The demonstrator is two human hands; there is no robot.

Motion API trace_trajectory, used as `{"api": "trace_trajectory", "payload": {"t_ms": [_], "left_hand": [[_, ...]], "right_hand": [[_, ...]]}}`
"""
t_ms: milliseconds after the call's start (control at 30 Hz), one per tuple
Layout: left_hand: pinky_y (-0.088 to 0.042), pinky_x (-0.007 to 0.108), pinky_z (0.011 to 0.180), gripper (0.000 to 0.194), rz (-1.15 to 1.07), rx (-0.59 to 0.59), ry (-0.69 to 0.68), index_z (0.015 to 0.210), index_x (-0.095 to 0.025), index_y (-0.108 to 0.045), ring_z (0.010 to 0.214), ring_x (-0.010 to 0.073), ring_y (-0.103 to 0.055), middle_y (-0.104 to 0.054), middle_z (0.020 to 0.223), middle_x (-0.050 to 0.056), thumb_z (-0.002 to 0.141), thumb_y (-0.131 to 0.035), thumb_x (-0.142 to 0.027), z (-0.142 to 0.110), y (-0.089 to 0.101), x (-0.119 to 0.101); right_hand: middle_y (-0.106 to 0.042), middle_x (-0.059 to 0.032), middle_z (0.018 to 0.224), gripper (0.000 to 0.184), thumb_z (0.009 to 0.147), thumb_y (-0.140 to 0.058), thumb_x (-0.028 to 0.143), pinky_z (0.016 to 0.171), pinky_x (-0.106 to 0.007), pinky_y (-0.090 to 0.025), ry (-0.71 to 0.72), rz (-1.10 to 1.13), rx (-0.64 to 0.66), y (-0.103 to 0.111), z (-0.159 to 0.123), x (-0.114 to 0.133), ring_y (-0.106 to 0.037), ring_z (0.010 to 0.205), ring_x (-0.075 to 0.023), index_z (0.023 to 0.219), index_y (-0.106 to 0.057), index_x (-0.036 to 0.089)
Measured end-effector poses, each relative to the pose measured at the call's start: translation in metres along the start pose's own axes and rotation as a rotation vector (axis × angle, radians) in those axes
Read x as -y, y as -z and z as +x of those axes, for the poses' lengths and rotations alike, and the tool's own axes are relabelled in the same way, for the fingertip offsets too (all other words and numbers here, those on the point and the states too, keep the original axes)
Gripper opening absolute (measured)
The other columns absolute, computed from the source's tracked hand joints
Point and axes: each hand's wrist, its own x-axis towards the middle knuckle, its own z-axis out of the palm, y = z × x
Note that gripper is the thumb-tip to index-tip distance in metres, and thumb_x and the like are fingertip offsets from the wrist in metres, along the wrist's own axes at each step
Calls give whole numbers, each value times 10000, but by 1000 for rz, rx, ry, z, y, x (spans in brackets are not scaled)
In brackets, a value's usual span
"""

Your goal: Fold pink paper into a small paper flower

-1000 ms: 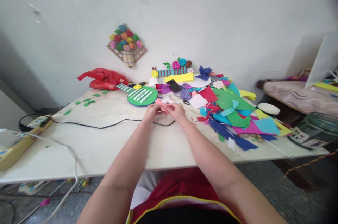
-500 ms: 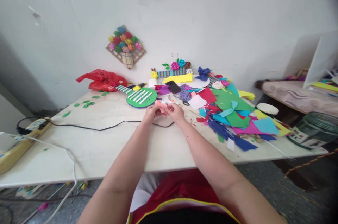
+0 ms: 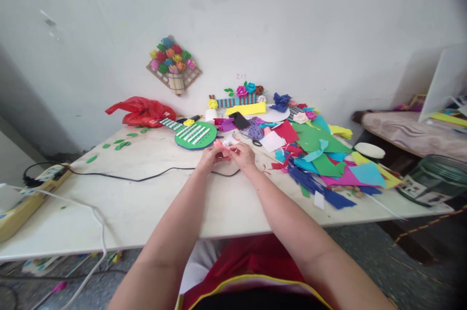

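A small piece of pink crepe paper is pinched between my two hands above the middle of the table. My left hand grips its left side with closed fingers. On the other side, my right hand pinches the paper's right edge between thumb and fingers. Just beyond my left hand lies a green guitar-shaped board with white strips and a yellow paper flower. Small white and orange items, too small to name, lie behind the paper. The scissors' black handle shows beyond my right hand.
Coloured paper scraps cover the table's right side, with a glass jar at that edge. A black cable runs to a power strip at left. At the back are a red plastic bag and a phone.
The pink paper has shifted and changed shape slightly between my fingertips. Both hands stay in nearly the same place.
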Motion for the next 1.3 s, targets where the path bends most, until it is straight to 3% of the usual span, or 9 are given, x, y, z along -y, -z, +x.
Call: {"api": "trace_trajectory", "payload": {"t_ms": [300,567,833,1067,1300], "left_hand": [[-544,360,672,150,47,18,-10,669,-82,-644,601,180,-627,-659,653,81,614,-618,-218,3,5,6],[-540,322,666,115,-27,8,-8,659,-104,-627,632,174,-631,-647,626,60,587,-612,-193,1,4,3],[-518,249,597,85,-105,-50,11,644,-121,-600,575,123,-590,-620,594,19,576,-574,-165,0,3,1],[-529,266,643,86,-146,-51,21,650,-111,-606,604,122,-592,-627,619,27,592,-554,-148,0,1,0],[-530,268,625,82,-110,-22,30,634,-117,-617,585,126,-587,-624,617,33,585,-586,-175,2,3,2]], "right_hand": [[-651,-32,775,123,758,-594,217,712,-264,-430,47,-53,43,2,0,4,-565,763,-158,808,-706,215],[-639,-52,881,195,813,-530,238,788,-292,-422,197,-140,88,8,-2,10,-550,876,-180,885,-712,246],[-605,-65,997,284,770,-560,260,819,-331,-403,347,-235,127,12,-4,15,-513,937,-219,1032,-668,237],[-631,-72,1008,249,822,-513,226,815,-338,-389,319,-278,161,9,-3,14,-517,952,-220,1020,-664,214],[-648,-73,976,248,851,-471,261,788,-343,-375,331,-311,117,8,-5,14,-519,921,-218,993,-668,210]]}}
